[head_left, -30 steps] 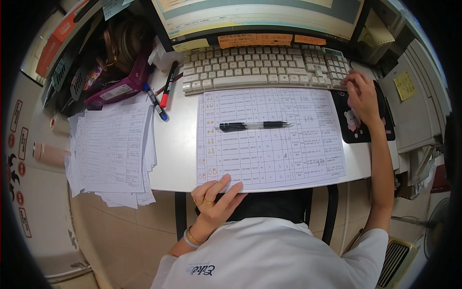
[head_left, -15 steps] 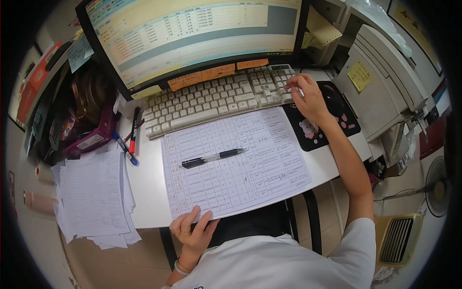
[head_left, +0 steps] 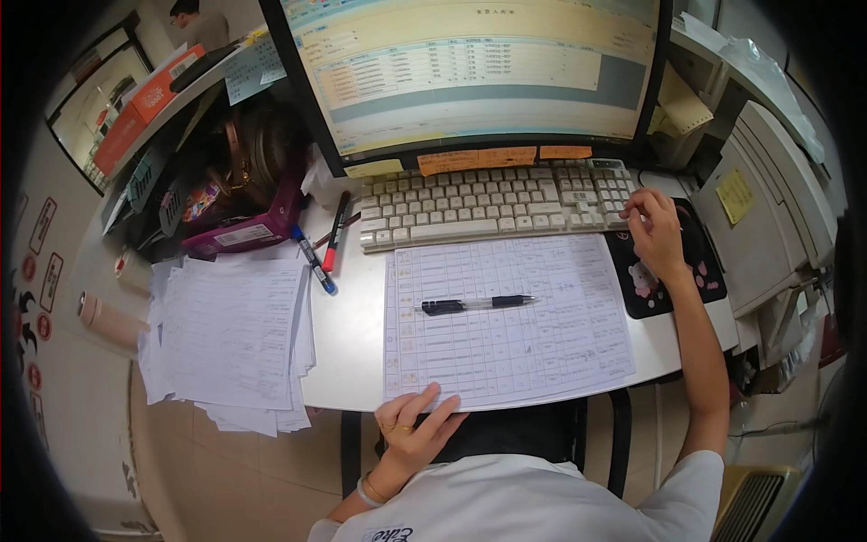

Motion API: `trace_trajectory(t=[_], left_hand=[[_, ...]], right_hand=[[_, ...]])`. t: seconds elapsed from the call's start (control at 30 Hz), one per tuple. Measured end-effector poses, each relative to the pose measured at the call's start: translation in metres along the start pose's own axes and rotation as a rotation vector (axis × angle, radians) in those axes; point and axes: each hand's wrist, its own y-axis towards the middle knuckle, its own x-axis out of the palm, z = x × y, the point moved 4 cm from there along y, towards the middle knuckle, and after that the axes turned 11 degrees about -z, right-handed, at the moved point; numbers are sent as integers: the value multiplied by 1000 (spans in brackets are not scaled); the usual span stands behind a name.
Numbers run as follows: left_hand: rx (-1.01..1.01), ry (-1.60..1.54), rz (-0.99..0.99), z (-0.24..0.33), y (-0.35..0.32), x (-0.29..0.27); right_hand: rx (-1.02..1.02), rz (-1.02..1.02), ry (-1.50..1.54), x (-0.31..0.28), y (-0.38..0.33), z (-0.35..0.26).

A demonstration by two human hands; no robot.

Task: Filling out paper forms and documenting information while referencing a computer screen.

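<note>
My left hand [head_left: 417,428] rests at the front edge of the white desk, its fingers spread over the lower edge of a printed table sheet [head_left: 578,339]. It holds nothing. A black and clear pen [head_left: 479,303] lies across the sheet. My right hand [head_left: 657,235] hovers at the number pad of the beige keyboard [head_left: 465,206], fingers bent and apart with nothing in them. Whether a fingertip presses a key is too fine to tell. Under that wrist is a dark mouse pad [head_left: 643,294] with a cartoon bear, partly hidden by my forearm.
Behind the keyboard stands a lit monitor [head_left: 479,77]. To the left lie a red-capped marker [head_left: 336,233], a blue marker [head_left: 314,260] and a stack of papers [head_left: 221,334], with a pink bottle [head_left: 113,323] beyond. A printer-like machine [head_left: 768,199] stands right. Another person [head_left: 200,27] is far left.
The view has swung left, so the desk appears shifted right and another person has come into view. My right hand's fingers have drawn in slightly; the left stays at the sheet's edge.
</note>
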Motion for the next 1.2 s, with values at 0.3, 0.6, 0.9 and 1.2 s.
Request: trace_trajectory(t=[0.3,0.6,0.9,1.2], left_hand=[[4,6,9,-1,2,-1],[6,-3,22,-1,0,2],[10,-4,13,-2,0,1],[9,-4,27,-3,-3,5]], right_hand=[[-25,-56,-102,0,3,-3],[-45,-82,-81,7,11,-3],[301,-209,-353,-45,-37,61],[302,-46,-282,-38,-59,83]])
